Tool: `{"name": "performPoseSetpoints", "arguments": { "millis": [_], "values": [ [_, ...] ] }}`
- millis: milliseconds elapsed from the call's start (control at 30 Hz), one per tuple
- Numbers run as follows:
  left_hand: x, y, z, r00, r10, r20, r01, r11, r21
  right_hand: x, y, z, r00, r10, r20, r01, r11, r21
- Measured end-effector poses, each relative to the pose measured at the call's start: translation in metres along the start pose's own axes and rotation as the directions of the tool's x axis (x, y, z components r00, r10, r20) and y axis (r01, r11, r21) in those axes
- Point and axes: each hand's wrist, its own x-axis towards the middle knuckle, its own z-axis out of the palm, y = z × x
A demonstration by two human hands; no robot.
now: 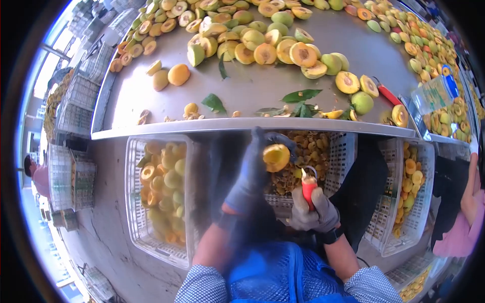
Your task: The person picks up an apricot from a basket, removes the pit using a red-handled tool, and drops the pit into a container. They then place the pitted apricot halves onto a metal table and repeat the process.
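My left hand [251,171], in a grey glove, holds a yellow peach half [276,157] with its cut face turned toward me. In my gloved right hand [317,214] is a red-handled pitting knife [309,191], upright in the fist. A thin curved metal loop and a bit of yellow flesh show at its top, close to the peach half but apart from it. Beneath both hands stands a crate [343,156] holding brown and yellow pits and scraps. Part of the left hand is blurred.
A metal table [353,45] carries whole and halved peaches [252,40], leaves [301,96] and another red-handled tool [388,94]. Crates of peaches stand left [132,202] and right [422,222]. A clear container [432,96] sits right. Another person's pink clothing [462,232] shows at right.
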Motion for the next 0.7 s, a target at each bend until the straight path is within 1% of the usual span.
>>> {"name": "performPoseSetpoints", "arguments": {
  "millis": [33,67,100,133,167,200,233,267,300,333,400,433,467,500,533,600,633,700],
  "values": [
    [-0.003,0.008,-0.015,0.997,0.083,-0.002,-0.082,0.986,0.144,0.006,0.0,0.0,0.902,-0.16,-0.401,0.056,0.964,-0.259],
    [-0.009,0.029,-0.021,0.956,0.293,0.012,-0.269,0.859,0.436,0.013,-0.001,0.0,0.643,-0.384,-0.663,-0.012,0.86,-0.51],
    [-0.019,0.044,-0.037,0.905,0.425,0.038,-0.37,0.738,0.564,0.016,-0.003,-0.003,0.665,-0.353,-0.658,-0.049,0.859,-0.51],
    [-0.031,0.063,-0.041,0.885,0.464,-0.029,-0.393,0.781,0.484,0.015,-0.007,-0.009,0.669,-0.313,-0.674,-0.044,0.889,-0.457],
    [-0.042,0.078,-0.066,0.898,0.43,-0.092,-0.322,0.785,0.529,0.015,-0.013,-0.016,0.673,-0.27,-0.688,-0.046,0.914,-0.404],
    [-0.055,0.089,-0.081,0.857,0.499,-0.126,-0.319,0.707,0.631,0.018,-0.016,-0.022,0.675,-0.227,-0.702,-0.048,0.936,-0.35],
    [-0.069,0.099,-0.097,0.868,0.466,-0.175,-0.215,0.668,0.712,0.022,-0.016,-0.026,0.689,-0.193,-0.698,-0.094,0.932,-0.35],
    [-0.081,0.105,-0.11,0.874,0.43,-0.225,-0.106,0.621,0.776,0.025,-0.014,-0.03,0.647,-0.217,-0.731,-0.132,0.913,-0.387],
    [-0.089,0.095,-0.131,0.86,0.369,-0.352,-0.075,0.775,0.628,0.029,-0.011,-0.034,0.603,-0.247,-0.759,-0.169,0.89,-0.424],
    [-0.102,0.093,-0.142,0.86,0.337,-0.383,0.104,0.619,0.779,0.03,-0.008,-0.04,0.614,-0.226,-0.756,-0.205,0.879,-0.43],
    [-0.12,0.054,-0.172,0.864,0.335,-0.377,0.204,0.451,0.869,0.036,-0.003,-0.049,0.61,-0.306,-0.731,-0.268,0.789,-0.553],
    [-0.128,0.025,-0.196,0.852,0.337,-0.401,0.217,0.469,0.856,0.042,0.001,-0.043,0.614,-0.292,-0.734,-0.294,0.778,-0.555],
    [-0.135,-0.008,-0.219,0.907,0.327,-0.264,0.186,0.251,0.95,0.047,0.005,-0.034,0.587,-0.328,-0.741,-0.393,0.684,-0.614],
    [-0.138,-0.025,-0.233,0.952,0.281,-0.121,0.12,0.021,0.993,0.051,0.007,-0.028,0.563,-0.373,-0.738,-0.482,0.577,-0.659],
    [-0.13,-0.026,-0.233,0.949,0.289,-0.126,0.121,0.035,0.992,0.053,0.009,-0.038,0.563,-0.377,-0.736,-0.49,0.564,-0.664],
    [-0.109,-0.031,-0.22,0.946,0.325,-0.015,0.027,-0.032,0.999,0.045,0.015,-0.065,0.57,-0.314,-0.759,-0.47,0.633,-0.615],
    [-0.097,-0.046,-0.227,0.958,0.286,-0.024,0.024,0.004,1.0,0.049,0.016,-0.06,0.57,-0.315,-0.759,-0.478,0.625,-0.618],
    [-0.069,-0.135,-0.276,0.982,0.165,-0.091,0.057,0.201,0.978,0.057,0.019,-0.046,0.482,-0.333,-0.81,-0.606,0.541,-0.583]
  ]
}}
